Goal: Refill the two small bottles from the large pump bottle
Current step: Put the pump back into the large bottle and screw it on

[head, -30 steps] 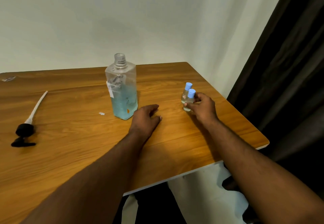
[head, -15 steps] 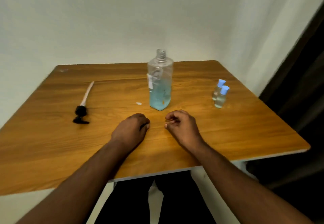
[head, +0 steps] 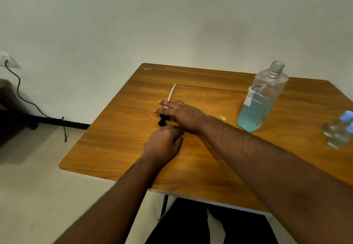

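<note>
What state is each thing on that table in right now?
Large bottle: upright, uncapped, partly full of blue liquid.
Pump head: lying on the table, tube attached.
Two small bottles: upright, blue caps on.
Right hand: fingers straight over the pump.
Left hand: curled, empty.

A single head-worn camera is looking forward and down, close over the wooden table (head: pixel 122 148), facing the wall (head: pixel 172 24).

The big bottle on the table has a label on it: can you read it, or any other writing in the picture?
No text can be read anywhere.
Large bottle: a pale torn label on its side, print too blurred to read.
Two small bottles: blurred at the picture's edge, no writing legible.
Table: a small mark near the far corner, unreadable.
</note>
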